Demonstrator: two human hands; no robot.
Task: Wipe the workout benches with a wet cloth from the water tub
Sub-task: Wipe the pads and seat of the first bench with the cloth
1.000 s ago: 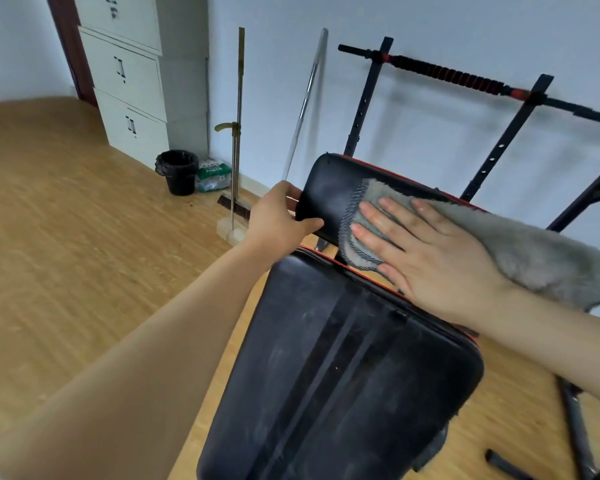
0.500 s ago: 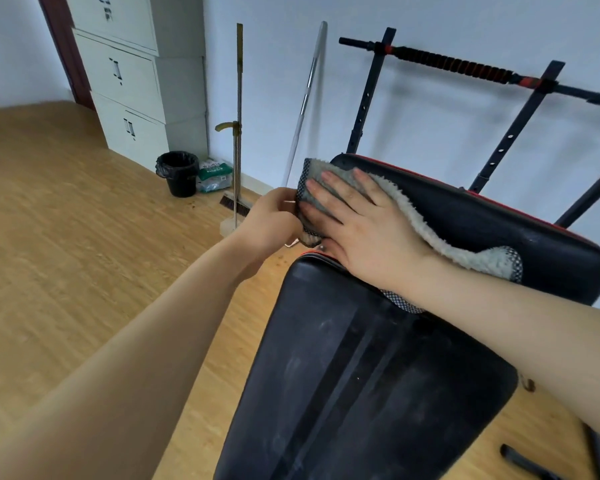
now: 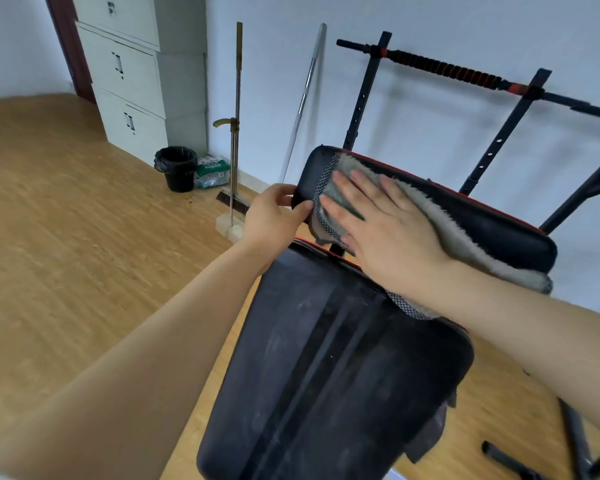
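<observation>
HEAD VIEW (only 1 view supplied)

1. Hands. I am seeing the left hand (image 3: 274,216) gripping the near-left end of the headrest pad (image 3: 492,226), thumb on the face, fingers curling round the edge. The right hand (image 3: 385,230) is lying flat, fingers straight and spread, pressing the cloth (image 3: 465,240) onto that pad. The 2 hands are sitting just beside each other, approx. touching at the cloth's mesh hem.

2. Task item. The cloth is draping along the headrest pad from its left end to its right end, w/ 1 corner hanging down over the top of the main bench pad (image 3: 326,375). The water tub is not in view.

3. Step in hand. I am judging this as the wipe of the headrest pad, w/ the left hand bracing it against the push.

4. Main bench pad. It is showing pale dusty streaks, so I am reading it as not yet wiped.

5. Next move, est. It is calling for a flat-palm stroke along the pad to the right end, pressure even, brace held; then down onto the main bench pad.

6. Surroundings. A pull-up rack (image 3: 440,69), a broom (image 3: 234,133) and a black bin (image 3: 177,168) are standing by the wall.
</observation>
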